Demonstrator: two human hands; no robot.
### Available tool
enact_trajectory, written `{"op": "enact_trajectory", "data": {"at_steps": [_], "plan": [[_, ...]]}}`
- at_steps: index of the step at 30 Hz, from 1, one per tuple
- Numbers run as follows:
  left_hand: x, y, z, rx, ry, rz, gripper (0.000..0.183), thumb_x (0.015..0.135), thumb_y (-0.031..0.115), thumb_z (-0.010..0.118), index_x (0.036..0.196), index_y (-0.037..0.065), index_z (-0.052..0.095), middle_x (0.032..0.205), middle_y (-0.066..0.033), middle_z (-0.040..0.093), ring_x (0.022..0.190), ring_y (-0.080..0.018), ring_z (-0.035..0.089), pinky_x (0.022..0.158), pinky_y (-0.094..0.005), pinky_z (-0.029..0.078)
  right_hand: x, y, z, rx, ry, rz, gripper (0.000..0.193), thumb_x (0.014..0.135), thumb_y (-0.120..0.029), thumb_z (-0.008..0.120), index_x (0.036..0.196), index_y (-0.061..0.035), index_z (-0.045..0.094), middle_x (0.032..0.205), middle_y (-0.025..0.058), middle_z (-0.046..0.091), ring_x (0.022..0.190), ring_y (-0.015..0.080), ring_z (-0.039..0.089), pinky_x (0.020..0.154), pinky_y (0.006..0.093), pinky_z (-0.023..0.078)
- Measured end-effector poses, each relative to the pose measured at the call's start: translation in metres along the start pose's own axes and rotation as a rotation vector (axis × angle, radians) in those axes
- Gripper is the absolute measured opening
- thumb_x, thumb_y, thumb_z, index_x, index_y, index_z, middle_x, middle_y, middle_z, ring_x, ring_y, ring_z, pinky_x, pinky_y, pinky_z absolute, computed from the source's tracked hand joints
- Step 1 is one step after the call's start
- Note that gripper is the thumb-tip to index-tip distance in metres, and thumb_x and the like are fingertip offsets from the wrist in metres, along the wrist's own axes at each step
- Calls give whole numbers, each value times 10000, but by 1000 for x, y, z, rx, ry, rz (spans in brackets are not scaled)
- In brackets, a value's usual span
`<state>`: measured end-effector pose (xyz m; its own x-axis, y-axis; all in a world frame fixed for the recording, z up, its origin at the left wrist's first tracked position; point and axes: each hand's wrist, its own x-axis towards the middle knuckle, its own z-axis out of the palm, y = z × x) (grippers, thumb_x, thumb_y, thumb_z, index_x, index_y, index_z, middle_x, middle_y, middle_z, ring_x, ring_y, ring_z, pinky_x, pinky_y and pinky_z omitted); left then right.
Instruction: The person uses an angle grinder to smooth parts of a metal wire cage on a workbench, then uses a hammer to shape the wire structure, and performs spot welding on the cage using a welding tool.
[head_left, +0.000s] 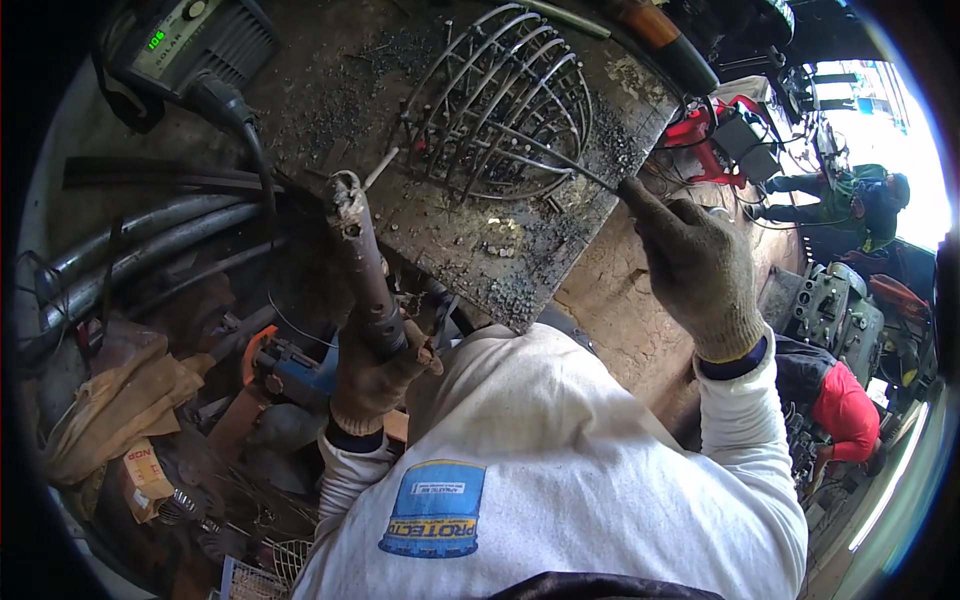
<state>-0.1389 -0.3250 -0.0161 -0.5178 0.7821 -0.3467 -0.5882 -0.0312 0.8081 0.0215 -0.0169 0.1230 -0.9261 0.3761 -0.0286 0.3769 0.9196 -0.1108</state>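
White daylight glares from the opening (915, 150) at upper right, leaving the left dim, edges warped.

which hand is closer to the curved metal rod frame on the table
Right: the right hand is just right of the frame; the left hand is farther, below and left.

two gloved hands (700, 270), one wire cage (500, 120), seemingly two other people (845, 410).

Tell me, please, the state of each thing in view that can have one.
Left hand: gloved, closed around dark tube.
Dark tube: held, far end rough.
Right hand: gloved, closed around thin rod.
Thin rod: held, reaching over metal frame.
Metal frame: resting on work table.
Work table: littered with dark bits.
Boxy unit: on, display lit green.
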Motion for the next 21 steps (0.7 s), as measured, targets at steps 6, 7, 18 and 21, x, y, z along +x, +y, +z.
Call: {"op": "enact_trajectory", "data": {"at_steps": [6,7,18,21], "plan": [[1,3,-8,139,-36,-34,465,874,191,869,1164,-7,564,860,-64,679,711,-176,706,668,-357,634,-2,0,1,3,32,-11,531,885,-3,656,1394,-153,667,788,125,615,648,307,622,585,417,482],[2,4,-9,190,-82,-32,379,895,167,847,1122,7,589,866,-70,662,701,-198,706,660,-390,644,-1,-1,1,3,30,-9,531,885,-3,656,1394,-153,667,788,125,615,648,307,622,585,417,482],[8,-3,-10,288,-107,-100,503,896,200,842,1236,-27,549,849,-56,683,732,-151,712,675,-310,621,-5,-2,6,-54,35,19,532,907,-89,682,1414,-245,636,810,77,653,645,279,682,557,405,534],[9,-4,-6,285,-82,-98,447,920,159,802,1237,-29,550,872,-66,687,727,-153,711,663,-306,614,-5,-1,6,-39,37,18,527,907,-86,679,1410,-238,638,818,82,659,648,285,685,554,408,534]]}}
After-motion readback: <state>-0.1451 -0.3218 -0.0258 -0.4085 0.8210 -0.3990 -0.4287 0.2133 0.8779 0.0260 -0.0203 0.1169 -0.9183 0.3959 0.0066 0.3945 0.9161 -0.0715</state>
